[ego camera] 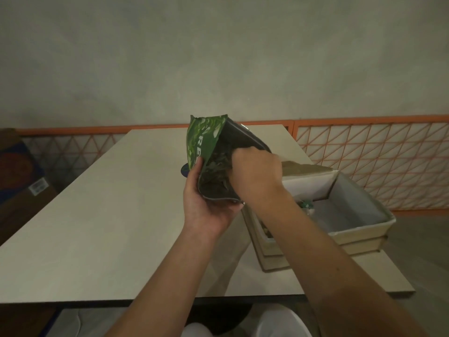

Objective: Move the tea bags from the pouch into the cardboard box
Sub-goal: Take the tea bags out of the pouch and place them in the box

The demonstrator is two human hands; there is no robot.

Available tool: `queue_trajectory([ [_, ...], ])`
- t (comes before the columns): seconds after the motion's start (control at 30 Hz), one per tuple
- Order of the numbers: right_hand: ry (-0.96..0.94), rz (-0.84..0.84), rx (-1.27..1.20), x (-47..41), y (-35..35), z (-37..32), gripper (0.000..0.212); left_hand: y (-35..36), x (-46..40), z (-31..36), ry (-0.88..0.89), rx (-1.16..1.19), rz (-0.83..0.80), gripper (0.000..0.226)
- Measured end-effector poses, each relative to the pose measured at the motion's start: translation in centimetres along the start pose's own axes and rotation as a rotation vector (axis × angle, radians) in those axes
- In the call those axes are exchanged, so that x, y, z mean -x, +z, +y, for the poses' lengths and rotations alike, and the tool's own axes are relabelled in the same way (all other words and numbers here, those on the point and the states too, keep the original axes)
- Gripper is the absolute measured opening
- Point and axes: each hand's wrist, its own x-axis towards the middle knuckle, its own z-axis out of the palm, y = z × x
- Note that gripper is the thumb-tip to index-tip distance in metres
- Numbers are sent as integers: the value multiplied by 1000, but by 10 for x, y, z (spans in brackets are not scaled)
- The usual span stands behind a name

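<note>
Left hand grips the green foil pouch from below, thumb up the printed front, fingers curled under the bottom edge; the pouch is held off the pale tabletop, mouth gaping toward the right. Right hand is plunged into that mouth, fingers hidden inside, so can't tell whether they have hold of anything. Tea bags show as a dark crumpled mass just left of the right knuckles. Open cardboard box with white lining sits just right of and below the grip, under the right forearm.
</note>
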Motion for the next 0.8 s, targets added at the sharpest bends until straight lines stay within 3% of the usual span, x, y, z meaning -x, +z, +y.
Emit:
queue_trajectory([
  [0.27, 56, 350, -581, 14, -14, 35, 14, 4, -4, 3, 16, 3, -16, 57],
  [0.7, 268, 496, -1434, 35, -14, 83, 5, 0, -9, -2, -17, 17, -69, 57],
  [0.8, 302, 471, -1439, 44, -10, 87, 7, -1, -10, -4, -16, 1, -65, 56],
])
